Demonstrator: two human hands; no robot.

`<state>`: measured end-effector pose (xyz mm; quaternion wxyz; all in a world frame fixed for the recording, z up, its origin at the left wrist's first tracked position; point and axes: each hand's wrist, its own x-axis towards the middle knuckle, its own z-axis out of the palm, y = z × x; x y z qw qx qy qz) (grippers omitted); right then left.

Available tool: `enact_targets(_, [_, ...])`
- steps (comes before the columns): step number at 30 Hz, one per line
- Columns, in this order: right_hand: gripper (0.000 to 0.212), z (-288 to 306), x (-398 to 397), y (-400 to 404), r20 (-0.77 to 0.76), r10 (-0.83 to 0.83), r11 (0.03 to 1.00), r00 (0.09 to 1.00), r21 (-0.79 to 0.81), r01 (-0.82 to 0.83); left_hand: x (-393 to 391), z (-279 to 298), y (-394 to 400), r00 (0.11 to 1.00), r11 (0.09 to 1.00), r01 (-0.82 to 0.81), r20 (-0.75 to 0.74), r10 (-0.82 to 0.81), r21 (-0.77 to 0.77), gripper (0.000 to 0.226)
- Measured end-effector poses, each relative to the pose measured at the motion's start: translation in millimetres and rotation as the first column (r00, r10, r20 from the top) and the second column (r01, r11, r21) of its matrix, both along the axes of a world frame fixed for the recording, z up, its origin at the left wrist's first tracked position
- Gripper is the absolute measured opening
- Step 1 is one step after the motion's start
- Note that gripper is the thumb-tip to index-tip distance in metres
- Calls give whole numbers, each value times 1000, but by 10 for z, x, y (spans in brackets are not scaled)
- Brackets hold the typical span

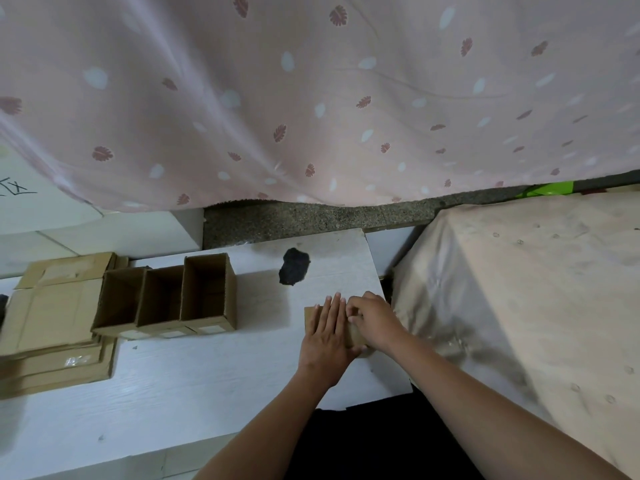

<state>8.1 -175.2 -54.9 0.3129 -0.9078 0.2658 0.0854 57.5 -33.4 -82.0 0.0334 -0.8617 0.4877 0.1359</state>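
The work sits at the right end of the white bench [207, 393], close to its near edge. A flat cardboard piece [310, 318] lies there, almost wholly under the two hands. Only its left margin and a strip between the hands show, so I cannot tell its long axis for sure.

The left hand [327, 336] lies on it palm down, fingers straight and pointing to the far side, pressing it flat. The right hand [375, 323] is just beside it on the right and touching it. Its fingers are curled at the piece's far right part, and it seems to pinch an edge or flap there. So the fold lies under the right hand, while the left hand serves as the hold-down. The next move likely means lifting that edge against the left hand's fingers.

To the left, well apart from the hands, three open boxes [161, 299] stand in a row, touching. A stack of flat cardboard [52, 317] lies beyond them on the left. Farther off, a dark patch [293, 266] marks the bench, and a pink cloth [311, 98] hangs behind.
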Motion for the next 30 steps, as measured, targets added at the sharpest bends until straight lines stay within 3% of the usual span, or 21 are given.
enact_targets(9, [18,16,-61,-21,37,-21,997,999,70,19,-27,19,-11,1000,1000,-1,-3,1,24,89])
enact_targets(16, [16,122,-252,-41,117,-158,973,980,190,134,-79,31,-8,1000,1000,10,-1,-10,4,78])
enact_targets(22, [7,132,-315,-99,69,-357,895,931,310,320,-160,9,-30,1000,1000,12,-6,-13,-14,74])
enact_targets(27, [34,156,-329,-63,52,-410,867,911,332,371,-167,-8,-39,1000,1000,12,-11,-12,0,74])
enact_targets(30, [19,130,-355,-91,93,-416,882,905,284,377,-172,-9,-34,1000,1000,6,-29,-6,6,74])
